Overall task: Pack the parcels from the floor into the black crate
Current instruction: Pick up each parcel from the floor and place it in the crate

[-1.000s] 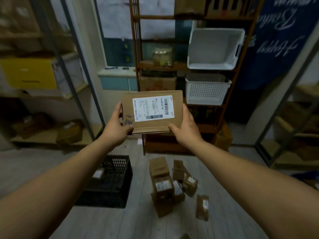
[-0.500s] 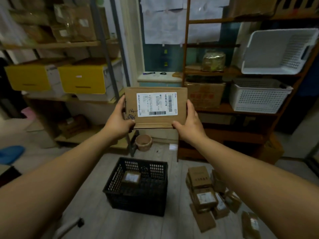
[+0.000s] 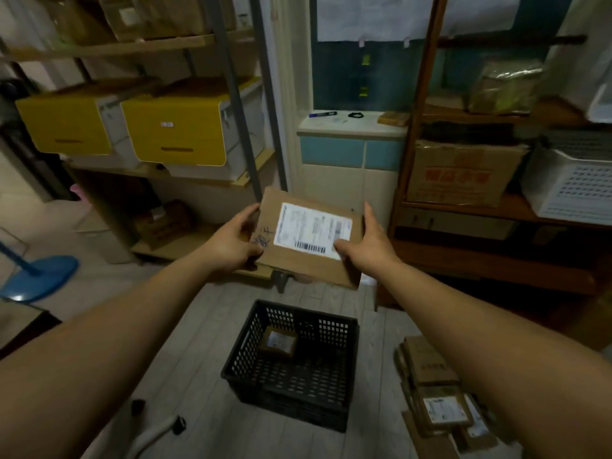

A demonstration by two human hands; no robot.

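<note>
I hold a flat brown cardboard parcel [image 3: 299, 260] with a white shipping label in both hands, label facing me, tilted down to the right. My left hand [image 3: 233, 243] grips its left edge and my right hand [image 3: 366, 245] grips its right edge with the thumb on the label. The parcel hangs above and a little behind the black crate [image 3: 291, 389], which stands on the floor below. One small labelled parcel [image 3: 278, 342] lies inside the crate. Several more parcels [image 3: 437, 392] are piled on the floor at the lower right, partly hidden by my right forearm.
A metal shelf rack with yellow-fronted boxes [image 3: 178, 127] stands at the left, a wooden shelf unit with a carton [image 3: 463, 173] and white baskets [image 3: 576, 183] at the right. A blue stand base [image 3: 39, 279] sits at far left, a cable end [image 3: 159, 429] lies on the floor.
My view has swung left and down, bringing the crate to the centre. Both hands have lowered the parcel and tilted it toward the crate, still gripping it.
</note>
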